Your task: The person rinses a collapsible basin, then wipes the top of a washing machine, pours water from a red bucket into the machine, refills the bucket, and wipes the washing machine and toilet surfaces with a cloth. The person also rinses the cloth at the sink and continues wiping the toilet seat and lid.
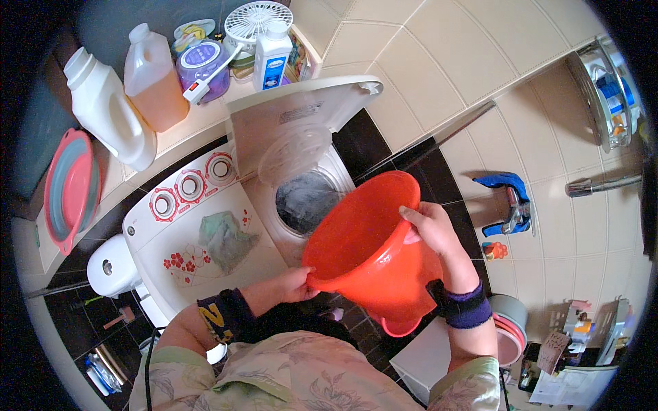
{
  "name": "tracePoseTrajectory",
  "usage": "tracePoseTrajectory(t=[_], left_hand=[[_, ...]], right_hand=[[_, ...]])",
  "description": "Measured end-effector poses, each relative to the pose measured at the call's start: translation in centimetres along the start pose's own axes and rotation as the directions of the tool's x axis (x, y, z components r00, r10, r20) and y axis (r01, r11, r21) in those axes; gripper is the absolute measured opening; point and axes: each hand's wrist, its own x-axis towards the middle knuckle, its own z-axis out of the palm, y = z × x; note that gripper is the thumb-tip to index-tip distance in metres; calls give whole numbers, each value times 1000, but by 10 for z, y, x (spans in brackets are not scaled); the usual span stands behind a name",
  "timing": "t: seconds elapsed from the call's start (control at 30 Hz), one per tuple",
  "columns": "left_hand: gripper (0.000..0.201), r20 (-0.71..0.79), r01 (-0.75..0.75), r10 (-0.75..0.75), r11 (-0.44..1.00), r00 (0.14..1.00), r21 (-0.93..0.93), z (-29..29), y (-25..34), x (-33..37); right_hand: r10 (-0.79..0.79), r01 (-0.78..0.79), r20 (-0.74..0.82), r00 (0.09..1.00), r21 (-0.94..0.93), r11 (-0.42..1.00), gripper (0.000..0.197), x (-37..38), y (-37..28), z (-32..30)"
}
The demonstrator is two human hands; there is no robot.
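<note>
Both my hands grip the rim of a large orange-red plastic basin, tilted with its mouth toward the open washing machine drum. My left hand pinches the rim's near left side. On the far right side, my right hand has its thumb over the rim and its fingers partly hidden. Dark grey, wet-looking contents show in the machine's drum opening, just beyond the basin. The machine's lid stands raised. A crumpled greenish-grey cloth lies on the machine's white top, beside three round knobs.
Behind the machine, a ledge bears a white jug, an orange-liquid bottle, a purple tub, a white bottle and a small fan. A pink-grey collapsible basin leans at left. Stacked basins stand at lower right.
</note>
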Motion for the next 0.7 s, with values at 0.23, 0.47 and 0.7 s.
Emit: tracePoseTrajectory(t=[0.23,0.47,0.7], left_hand=[[47,326,152,-130,987,937,-45,-5,26,-6],[45,357,193,-142,975,923,-113,20,36,-7],[40,262,141,-93,975,961,-171,38,23,24]], right_hand=[[-7,9,61,998,-40,999,35,22,-26,9],[-45,58,68,997,-202,978,33,38,-55,24],[-261,217,-2,965,-554,804,42,47,-69,46]])
